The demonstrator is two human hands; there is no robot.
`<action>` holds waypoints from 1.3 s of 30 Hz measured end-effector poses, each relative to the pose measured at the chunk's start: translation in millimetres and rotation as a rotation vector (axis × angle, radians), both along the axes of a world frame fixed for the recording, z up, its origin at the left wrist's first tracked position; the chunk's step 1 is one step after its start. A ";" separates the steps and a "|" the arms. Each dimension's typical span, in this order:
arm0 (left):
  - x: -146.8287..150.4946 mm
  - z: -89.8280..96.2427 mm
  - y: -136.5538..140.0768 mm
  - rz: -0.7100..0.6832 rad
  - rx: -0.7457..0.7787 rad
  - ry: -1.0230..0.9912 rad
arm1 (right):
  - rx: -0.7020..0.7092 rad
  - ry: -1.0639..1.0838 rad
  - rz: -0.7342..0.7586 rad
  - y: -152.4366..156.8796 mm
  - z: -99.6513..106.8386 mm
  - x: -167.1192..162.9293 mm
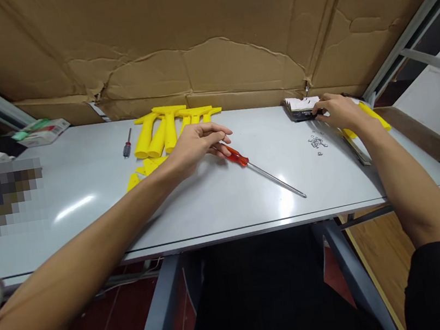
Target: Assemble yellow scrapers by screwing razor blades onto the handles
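My left hand [204,142] is over the middle of the table, its lower fingers curled at the red handle of a long screwdriver [274,179]. The metal shaft points right and toward me, and part of the handle is hidden by the fingers. At the back right, my right hand [338,110] has its fingertips closed at the edge of a stack of black-and-white printed pieces [300,109]. What lies between those fingertips is hidden. Small silver screws [317,142] lie loose just below that hand.
Several yellow plastic handles [171,128] lie at the back, with smaller yellow pieces [149,165] in front. A small screwdriver [127,146] rests left of them. Another yellow piece [374,115] and a flat strip [356,150] are by my right forearm. Cardboard [185,43] walls the back.
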State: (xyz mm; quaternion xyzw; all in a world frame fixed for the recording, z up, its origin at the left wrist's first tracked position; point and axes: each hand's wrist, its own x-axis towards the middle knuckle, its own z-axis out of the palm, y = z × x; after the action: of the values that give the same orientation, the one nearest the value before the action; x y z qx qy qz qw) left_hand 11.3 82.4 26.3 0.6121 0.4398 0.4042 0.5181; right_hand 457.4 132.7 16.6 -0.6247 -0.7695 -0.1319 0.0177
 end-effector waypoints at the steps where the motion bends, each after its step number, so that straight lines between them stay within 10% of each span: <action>1: 0.0 0.0 0.0 -0.001 0.000 0.001 | -0.030 0.030 0.020 0.4 1.0 0.5; 21: -0.8 -3.2 -0.6 -0.022 0.044 0.032 | -0.023 0.170 0.114 13.8 -13.3 20.8; 39: -2.3 -1.0 2.4 -0.039 0.030 0.008 | 0.095 0.151 0.042 39.2 -5.8 -30.4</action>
State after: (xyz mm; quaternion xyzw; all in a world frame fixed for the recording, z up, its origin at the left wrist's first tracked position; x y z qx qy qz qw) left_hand 9.1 84.8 25.3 0.6300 0.4236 0.3981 0.5149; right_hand 427.0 171.9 10.8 -0.6149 -0.7718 -0.1204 0.1082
